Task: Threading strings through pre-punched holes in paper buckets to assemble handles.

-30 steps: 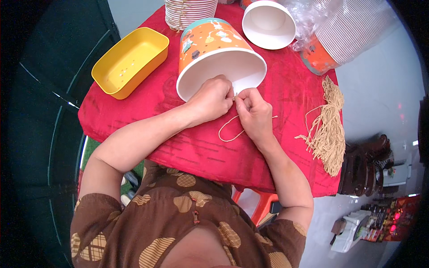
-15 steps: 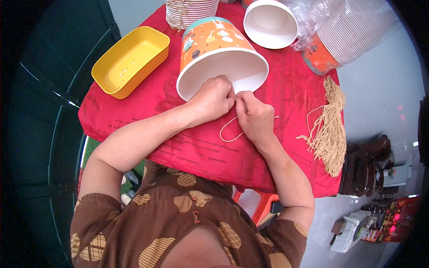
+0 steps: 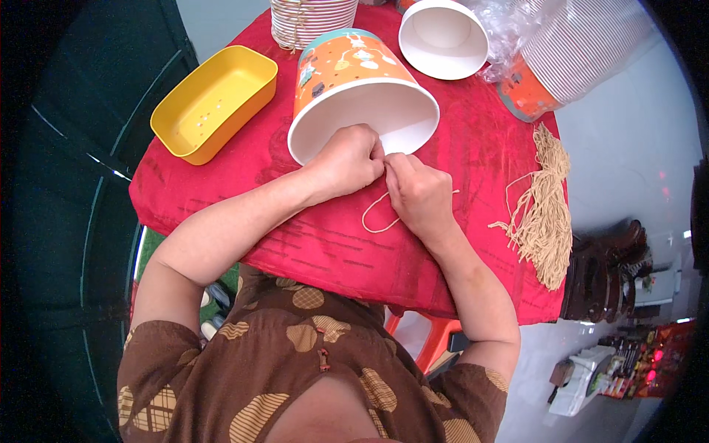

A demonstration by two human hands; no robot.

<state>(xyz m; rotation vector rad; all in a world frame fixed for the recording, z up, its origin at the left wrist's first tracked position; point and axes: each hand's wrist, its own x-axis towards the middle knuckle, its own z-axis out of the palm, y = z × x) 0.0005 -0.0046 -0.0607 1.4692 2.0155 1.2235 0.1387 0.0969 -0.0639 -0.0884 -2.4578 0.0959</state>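
Observation:
A large orange paper bucket with a teal base and white inside lies on its side, its mouth toward me. My left hand is closed in a pinch at the lower rim of that mouth. Right beside it, my right hand pinches too, and the fingertips of both nearly meet. A thin beige string loops out below my right hand onto the cloth, and its short end shows to the right of that hand. The fingertips hide where the string meets the rim and any knot there.
A yellow tub with small white bits stands at the left. Behind are a white stack of rims tied with string, a white paper bucket and bagged stacked buckets. A string bundle lies at the right on the red cloth.
The pinching fingers of both hands have shifted slightly at the rim. The bucket and everything on the table sit a touch further left in the picture. The string loop keeps its shape.

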